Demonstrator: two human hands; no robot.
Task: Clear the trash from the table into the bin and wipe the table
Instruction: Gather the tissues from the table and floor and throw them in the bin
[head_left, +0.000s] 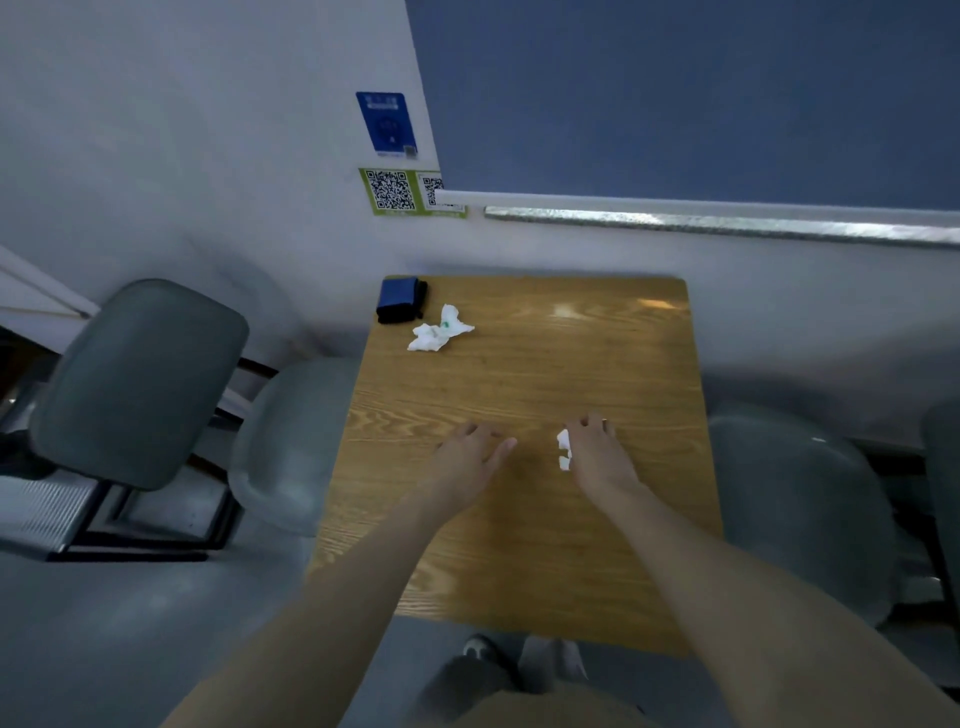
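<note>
Head view, looking down on a small wooden table (519, 374) pushed against a pale wall, and both bare arms are out over it. The right hand (597, 457) is knuckles-up over the middle of the tabletop, fingers curled down around a small white scrap of tissue (563, 449) that pokes out on its thumb side; how much of it is inside the fist is hidden. The left hand (467, 457) is just beside it, apart from it, palm down with fingers loosely spread and relaxed, holding nothing; whether it touches the wood I cannot tell. Up at the far left corner lies a bigger crumpled white tissue (439, 330) with a speck of green on it, loose on the wood, right next to a dark blue folded cloth (400, 300) at the table's edge. Grey chairs (140, 379) stand on both sides, and QR-code stickers (392, 191) are on the wall.
</note>
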